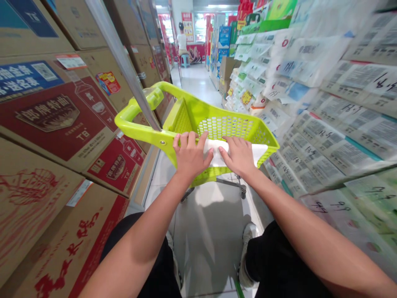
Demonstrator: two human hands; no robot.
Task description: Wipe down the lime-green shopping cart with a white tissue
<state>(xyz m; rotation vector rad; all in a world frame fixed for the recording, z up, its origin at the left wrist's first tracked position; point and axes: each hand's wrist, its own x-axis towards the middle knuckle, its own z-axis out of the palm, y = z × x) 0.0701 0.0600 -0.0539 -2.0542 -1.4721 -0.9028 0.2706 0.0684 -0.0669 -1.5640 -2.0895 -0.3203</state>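
A lime-green shopping cart (223, 114) stands sideways before me, its basket walls full of holes. A white strip (260, 151) lies along the near side of the basket; whether it is a label or a sheet I cannot tell. My left hand (190, 153) is on the near rim, left of the strip, fingers bent over the edge and thumb at the strip's end. Close beside it, my right hand (238, 155) lies across the strip with its fingertips at the rim. The thumbs point toward each other. I see nothing loose in the visible part of the basket.
Stacked cartons (58, 118) rise close on the left. A metal pole (124, 54) slants down to the cart's rim. Packs with handwritten prices (335, 124) fill the right side. Ahead, the tiled aisle (198, 85) leads to a person (182, 41) by a blue stool (185, 60).
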